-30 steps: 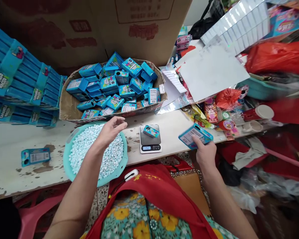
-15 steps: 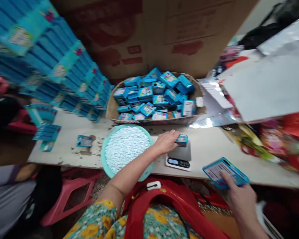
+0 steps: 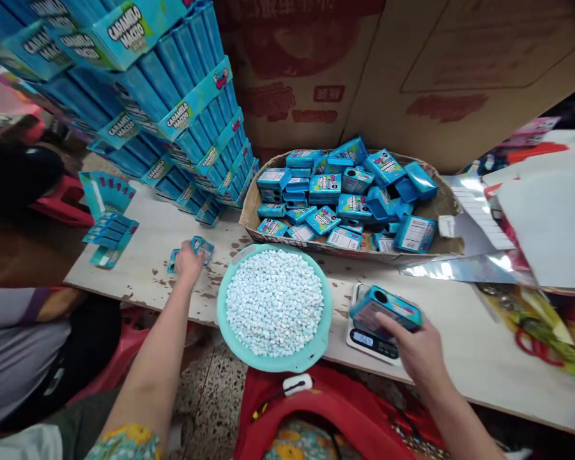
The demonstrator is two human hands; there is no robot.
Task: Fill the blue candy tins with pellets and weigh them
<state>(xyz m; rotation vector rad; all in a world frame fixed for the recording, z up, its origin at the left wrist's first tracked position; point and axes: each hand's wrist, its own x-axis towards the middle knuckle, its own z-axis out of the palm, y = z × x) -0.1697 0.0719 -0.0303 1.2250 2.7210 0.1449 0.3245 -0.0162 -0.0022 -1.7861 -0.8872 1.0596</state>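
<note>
My left hand (image 3: 188,260) reaches out over the white table (image 3: 464,332) and closes on a small blue candy box (image 3: 202,247), right beside another flat blue box (image 3: 173,260) lying there. My right hand (image 3: 416,348) grips a larger blue box (image 3: 384,307), holding it over the small digital scale (image 3: 370,338). Between my arms sits a teal bowl (image 3: 311,359) heaped with small white candies (image 3: 274,301). Behind it a shallow cardboard tray (image 3: 439,206) holds several blue boxes.
Stacks of long blue cartons (image 3: 182,118) stand at the back left, with flat blue packs (image 3: 106,220) beside them. Big cardboard boxes (image 3: 388,70) wall off the back. Papers and foil sheets (image 3: 536,217) crowd the right. A person in grey (image 3: 14,345) sits at the left.
My left hand lifted the small box off the scale and carried it left, down to the table beside the flat box. My right hand brought its box over the scale. The view swung left.
</note>
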